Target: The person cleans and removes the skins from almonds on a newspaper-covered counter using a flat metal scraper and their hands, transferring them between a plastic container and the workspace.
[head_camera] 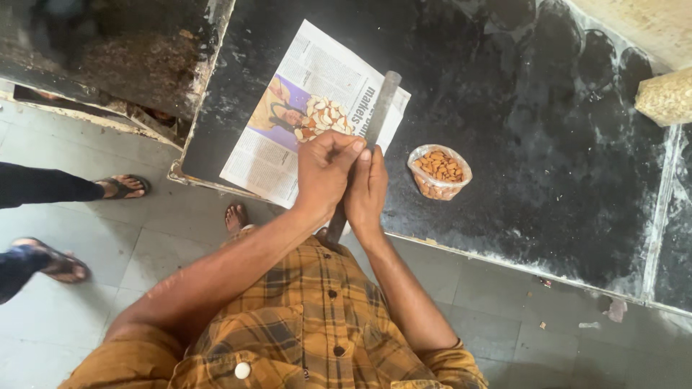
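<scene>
Two hands: both are seen at the near edge of a black stone counter [548, 144], side by side and touching.
Left hand [324, 169]: fingers are curled tight, fingertips pinched at the blade's edge; whether a nut is held between them cannot be told.
Right hand [366, 189]: fingers are laid long and nearly straight against the blade, thumb side pressed to the left hand; a full grasp is not shown.
Blade [378, 112]: one long flat grey metal strip is seen, tilted, its far end over the newspaper and its near end passing down between the hands towards the body.
Newspaper [288, 137]: one sheet is spread flat on the counter, one corner hanging over the near edge.
Cut almonds [324, 115]: one small heap of pale slices is lying on the newspaper, just beyond the left hand's fingertips; pieces are too many and too small to count.
Whole almonds [438, 167]: one clear plastic tub, lid off, is standing on the counter to the right of the hands, near but apart.
Sack [667, 97]: one pale, bulging bag is seen at the far right edge.
Feet [126, 187]: sandalled feet of another person are seen on the tiled floor at left.
</scene>
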